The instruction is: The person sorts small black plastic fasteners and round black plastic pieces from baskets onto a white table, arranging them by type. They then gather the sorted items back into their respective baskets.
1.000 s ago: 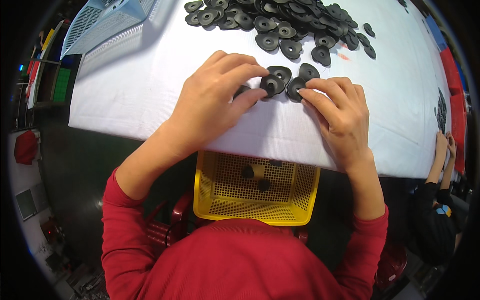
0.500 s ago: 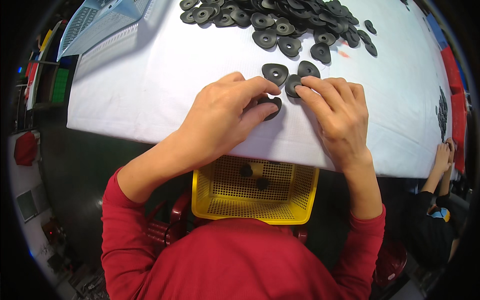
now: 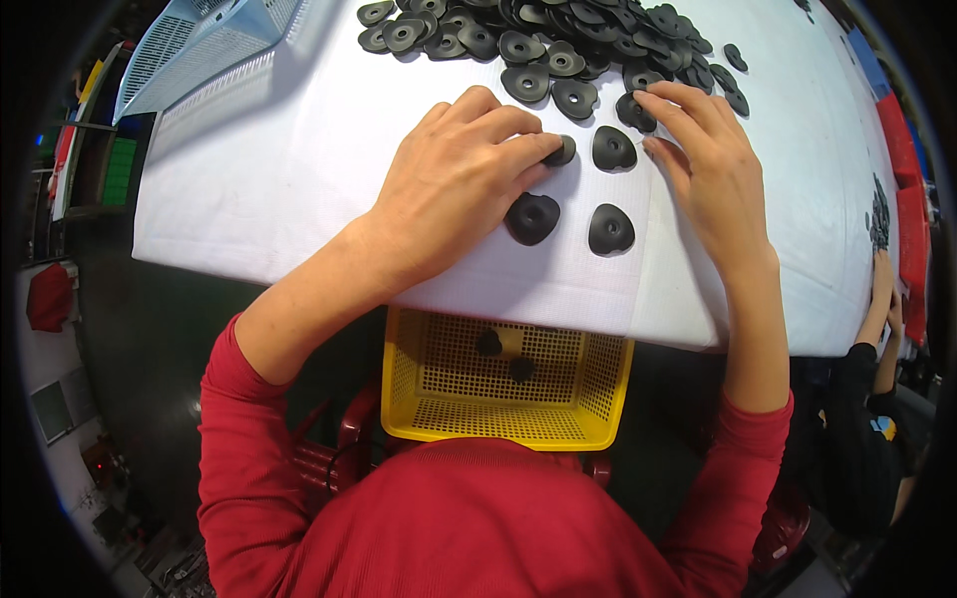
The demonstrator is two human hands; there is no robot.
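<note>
Small black rounded-triangular pads, each dished with a hole in the middle, lie on the white-covered table. My left hand (image 3: 469, 179) pinches the edge of one pad (image 3: 563, 151), partly hidden by the fingers. Just below that hand rests a second pad (image 3: 532, 218), flat on the cloth, and another pad (image 3: 611, 230) sits to its right. My right hand (image 3: 703, 154) has thumb and fingers apart; its index fingertip meets the edge of a pad (image 3: 632, 114) below the pile. Between my hands lies one more pad (image 3: 614, 149), untouched.
A heap of black pads (image 3: 598, 30) covers the far middle of the table. At far left stands a light blue basket (image 3: 209, 55). Below the table's front edge, a yellow basket (image 3: 498, 431) holds a few dark pieces. Another person's hands (image 3: 883, 299) work at the far right.
Both hands have moved away from me, up the table. The pads they were holding now lie near the front edge. My left hand has taken hold of a pad farther up.
</note>
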